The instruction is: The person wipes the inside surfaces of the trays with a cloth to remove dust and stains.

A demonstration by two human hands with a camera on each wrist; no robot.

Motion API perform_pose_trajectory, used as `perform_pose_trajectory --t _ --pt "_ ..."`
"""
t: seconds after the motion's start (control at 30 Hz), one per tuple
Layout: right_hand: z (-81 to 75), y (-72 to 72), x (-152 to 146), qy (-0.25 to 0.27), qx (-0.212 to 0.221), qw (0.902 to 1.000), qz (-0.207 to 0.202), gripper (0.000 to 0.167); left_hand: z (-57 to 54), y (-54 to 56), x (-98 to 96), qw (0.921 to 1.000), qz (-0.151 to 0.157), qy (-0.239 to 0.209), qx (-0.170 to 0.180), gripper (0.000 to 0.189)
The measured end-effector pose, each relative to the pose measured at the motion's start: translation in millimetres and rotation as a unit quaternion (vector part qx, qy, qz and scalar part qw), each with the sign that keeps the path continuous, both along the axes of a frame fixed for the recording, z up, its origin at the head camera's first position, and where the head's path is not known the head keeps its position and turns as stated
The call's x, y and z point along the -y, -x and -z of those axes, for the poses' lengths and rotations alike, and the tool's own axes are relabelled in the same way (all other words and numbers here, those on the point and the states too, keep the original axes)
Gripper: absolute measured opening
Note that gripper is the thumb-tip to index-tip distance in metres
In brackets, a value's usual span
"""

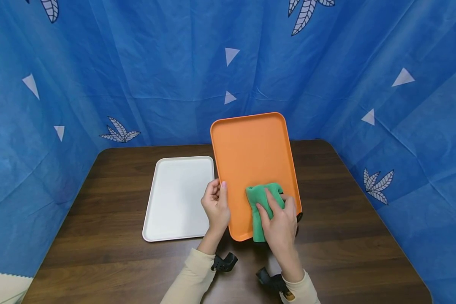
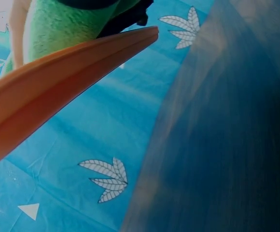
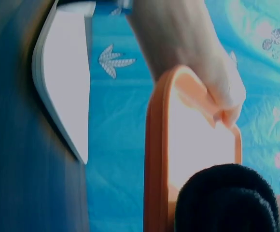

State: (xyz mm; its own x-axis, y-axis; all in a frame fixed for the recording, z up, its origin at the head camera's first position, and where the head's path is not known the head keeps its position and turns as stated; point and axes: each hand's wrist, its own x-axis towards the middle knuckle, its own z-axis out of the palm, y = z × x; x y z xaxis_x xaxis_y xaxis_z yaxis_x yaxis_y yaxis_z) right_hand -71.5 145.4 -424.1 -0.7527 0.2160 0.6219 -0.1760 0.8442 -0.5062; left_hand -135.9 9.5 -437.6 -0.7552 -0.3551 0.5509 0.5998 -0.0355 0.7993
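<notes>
My left hand (image 1: 216, 209) grips an orange tray (image 1: 252, 147) by its left rim, thumb on the inner face and fingers curled behind. The tray is raised and tilted up, its inside facing me. My right hand (image 1: 281, 219) holds a folded green cloth (image 1: 260, 196) against the tray's lower right part, and one end of the cloth hangs over the bottom rim. In the left wrist view the fuzzy cloth (image 2: 58, 29) shows above the tray's rim (image 2: 72, 72). The right wrist view catches the left hand (image 3: 222, 99) on the far rim.
A white tray (image 1: 180, 198) lies flat on the dark wooden table (image 1: 99, 236), left of the orange one and partly overlapped by it in the head view. Something black (image 1: 299, 217) peeks out past the orange tray's lower right edge. Blue patterned curtains (image 1: 156, 63) enclose the table.
</notes>
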Motion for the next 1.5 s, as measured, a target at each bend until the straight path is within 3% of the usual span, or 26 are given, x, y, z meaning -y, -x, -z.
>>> perform_pose_trajectory --t 0.63,1.07,1.5 --pt "-3.3 -9.8 27.9 -0.11 -0.035 0.9904 -0.076 0.051 -0.6 0.0 -0.7 0.9999 -0.003 -0.001 0.015 0.015" --pt "-1.9 -7.2 17.0 -0.109 -0.032 0.99 -0.083 0.053 -1.0 -0.3 -1.6 0.9998 -0.002 -0.003 0.02 0.015" --pt "0.2 -1.8 -10.4 -0.072 -0.025 0.9961 -0.045 0.05 -0.8 -0.8 -1.2 0.9997 -0.012 0.001 0.019 0.015"
